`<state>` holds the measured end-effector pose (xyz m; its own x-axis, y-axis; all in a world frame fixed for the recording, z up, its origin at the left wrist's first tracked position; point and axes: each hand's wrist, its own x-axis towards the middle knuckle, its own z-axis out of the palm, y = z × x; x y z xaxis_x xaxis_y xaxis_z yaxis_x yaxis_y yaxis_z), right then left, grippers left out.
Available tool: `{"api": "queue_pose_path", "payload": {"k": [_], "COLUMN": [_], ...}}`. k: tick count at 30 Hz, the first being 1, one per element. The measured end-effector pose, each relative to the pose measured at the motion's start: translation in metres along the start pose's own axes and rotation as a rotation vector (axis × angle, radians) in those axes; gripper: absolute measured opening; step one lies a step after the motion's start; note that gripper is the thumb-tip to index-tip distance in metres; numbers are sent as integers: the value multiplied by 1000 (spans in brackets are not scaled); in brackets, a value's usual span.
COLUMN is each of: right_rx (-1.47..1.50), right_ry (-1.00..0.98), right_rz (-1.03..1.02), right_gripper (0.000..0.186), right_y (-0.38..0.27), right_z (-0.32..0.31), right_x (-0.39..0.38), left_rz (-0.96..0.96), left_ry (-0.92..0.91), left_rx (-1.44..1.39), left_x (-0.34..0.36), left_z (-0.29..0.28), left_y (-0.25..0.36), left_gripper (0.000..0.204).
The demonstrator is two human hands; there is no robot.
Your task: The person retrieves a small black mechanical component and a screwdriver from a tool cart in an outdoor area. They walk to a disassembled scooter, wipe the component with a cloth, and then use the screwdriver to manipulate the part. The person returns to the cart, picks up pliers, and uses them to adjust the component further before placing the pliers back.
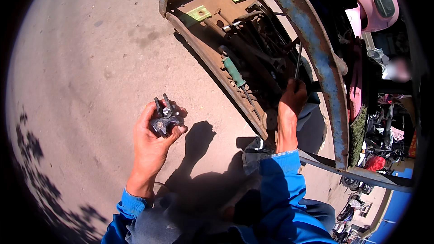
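Observation:
My left hand [151, 129] is closed around a small black metal clamp-like part [165, 121] with two prongs and a shiny bolt, held above the pavement. Over the right side of a rusty tool tray [199, 43], my right hand [293, 99] is closed on a thin metal rod [299, 61] that points upward from its fingers. The rod's lower end is hidden in the hand. In the tray lie a green-handled screwdriver [233, 71], a hammer [214, 27] and several dark, rusty tools, partly in shadow.
A rusty, blue-painted metal frame [312, 40] arches over the tray's right side. Two yellow-green metal plates [197, 13] are on the tray board. Beyond the frame are a pink helmet [373, 2] and parked motorbikes [375, 149]. Sunlit pavement [90, 63] stretches to the left.

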<state>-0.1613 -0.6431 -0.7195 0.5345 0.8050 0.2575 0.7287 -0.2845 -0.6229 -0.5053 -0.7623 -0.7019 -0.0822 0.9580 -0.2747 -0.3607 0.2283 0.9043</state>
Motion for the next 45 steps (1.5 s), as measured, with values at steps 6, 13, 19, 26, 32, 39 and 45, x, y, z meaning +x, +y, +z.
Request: {"api": "queue_pose_path", "payload": {"k": [6,13,19,26,32,39,45], "right_rx": [633,492,383,140,186,154,119], "right_ry": [-410,-597,-850,-847,-902,-906,-968], "right_rz": [298,252,344,-105,-221,-277,-262], "right_gripper": [22,22,24,37,39,39,37], "right_y": [-78,-71,-66,-62,-62,-56,-55], "right_z": [-17,-60,-123,-93,-76,-61,-50], "right_x": [-84,-217,-270,-276,-271,-280,-286], "left_rz": [32,207,398,403,549,476,477], "left_ry": [-4,132,270,374,424,380,410], "left_rx": [87,378,696,822,966,911,894], "left_x": [15,10,21,26,25,24,26], "left_z": [-14,-58,-91,-103,-106,-106,-108], "left_y": [-32,-95,-128,-158,-164,-153,-155], "left_gripper": [46,46,41,38,34,25,25]}}
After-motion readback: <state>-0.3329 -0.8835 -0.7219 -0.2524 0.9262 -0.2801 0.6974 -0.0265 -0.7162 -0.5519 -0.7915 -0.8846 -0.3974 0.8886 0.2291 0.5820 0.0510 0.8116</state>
